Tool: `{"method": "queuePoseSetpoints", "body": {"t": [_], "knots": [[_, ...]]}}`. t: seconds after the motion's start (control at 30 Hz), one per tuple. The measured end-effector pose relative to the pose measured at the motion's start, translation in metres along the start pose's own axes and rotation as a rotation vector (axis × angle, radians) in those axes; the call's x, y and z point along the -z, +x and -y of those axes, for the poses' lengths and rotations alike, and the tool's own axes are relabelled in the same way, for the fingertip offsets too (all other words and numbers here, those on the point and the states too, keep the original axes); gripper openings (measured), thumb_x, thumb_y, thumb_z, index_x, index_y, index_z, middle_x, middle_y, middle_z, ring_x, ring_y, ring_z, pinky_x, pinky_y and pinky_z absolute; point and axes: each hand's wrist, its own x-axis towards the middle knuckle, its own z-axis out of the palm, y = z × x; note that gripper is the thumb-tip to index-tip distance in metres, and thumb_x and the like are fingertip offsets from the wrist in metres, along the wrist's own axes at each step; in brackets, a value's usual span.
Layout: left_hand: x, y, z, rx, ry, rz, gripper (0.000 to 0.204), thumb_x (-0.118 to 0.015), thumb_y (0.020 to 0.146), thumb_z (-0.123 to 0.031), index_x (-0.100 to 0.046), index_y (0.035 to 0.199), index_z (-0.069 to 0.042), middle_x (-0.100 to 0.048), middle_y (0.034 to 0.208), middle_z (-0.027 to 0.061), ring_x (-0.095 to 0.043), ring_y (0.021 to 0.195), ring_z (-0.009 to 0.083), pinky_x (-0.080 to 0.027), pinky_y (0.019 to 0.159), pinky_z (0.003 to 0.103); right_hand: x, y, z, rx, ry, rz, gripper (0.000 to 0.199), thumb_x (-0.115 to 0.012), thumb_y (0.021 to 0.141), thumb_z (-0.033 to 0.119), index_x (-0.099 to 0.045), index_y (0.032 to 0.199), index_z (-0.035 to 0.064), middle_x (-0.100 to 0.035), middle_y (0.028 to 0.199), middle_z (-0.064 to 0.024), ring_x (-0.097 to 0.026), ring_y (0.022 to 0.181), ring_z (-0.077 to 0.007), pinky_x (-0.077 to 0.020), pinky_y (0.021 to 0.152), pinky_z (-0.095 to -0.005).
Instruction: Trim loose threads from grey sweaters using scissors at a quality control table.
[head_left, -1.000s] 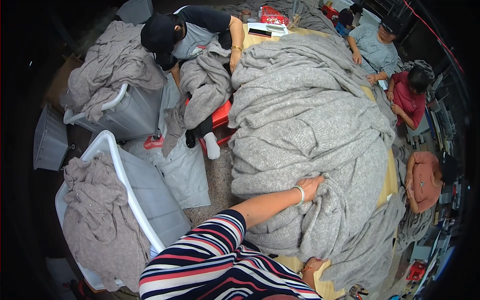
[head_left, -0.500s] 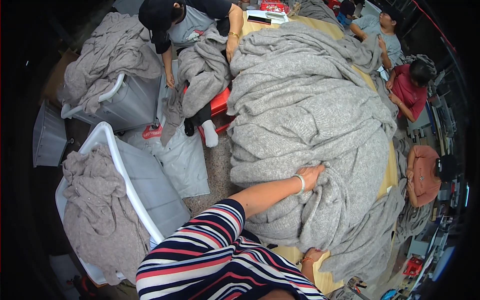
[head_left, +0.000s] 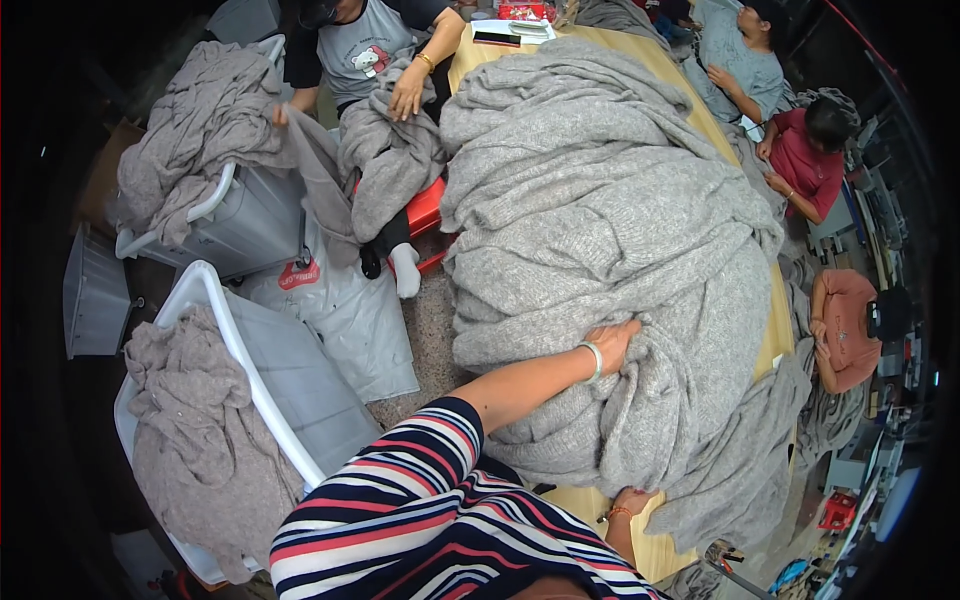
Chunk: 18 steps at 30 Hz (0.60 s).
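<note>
Large heap of grey knit fabric (head_left: 600, 250) covers most of the wooden worktop (head_left: 600, 505); left hand (head_left: 612, 343) lies on its near slope, grip closed into a fold, while right hand (head_left: 632, 500), at the heap's lower edge, grip state indiscernible.

One long wooden bench (head_left: 668, 545) carries one big heap of grey knitted garments (head_left: 600, 230). Three white plastic bins: one near (head_left: 205, 290), one beyond (head_left: 215, 200), one dark-side grey bin (head_left: 95, 300). One red plastic stool (head_left: 425, 210). Four other people sit around.
</note>
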Motion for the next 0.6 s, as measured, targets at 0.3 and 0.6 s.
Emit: {"method": "queuePoseSetpoints", "body": {"t": [0.3,0.6], "knots": [[0.005,0.001,-0.005,0.018,0.048,0.069,0.042,-0.056,0.078,0.000,-0.043,0.118,-0.007,-0.056,0.121,0.0214,-0.056,0.111,0.0420,-0.045,0.093,0.049,-0.010,0.006,-0.015,0.062,0.000,-0.088,0.067,-0.047,0.079,-0.005,-0.035,0.144,0.0052,-0.061,0.109,-0.0228,-0.057,0.082,-0.0278,-0.0452,0.082,-0.0349],[-0.001,0.004,-0.004,-0.003,0.055,0.064,0.047,-0.056,0.077,0.002,-0.042,0.120,-0.007,-0.054,0.124,0.0214,-0.055,0.112,0.0423,-0.045,0.093,0.049,-0.009,0.006,-0.021,0.091,-0.076,-0.151,0.071,-0.053,0.078,0.003,-0.035,0.147,0.0072,-0.065,0.102,-0.0191,-0.059,0.076,-0.0299,-0.0481,0.080,-0.0382]]}}
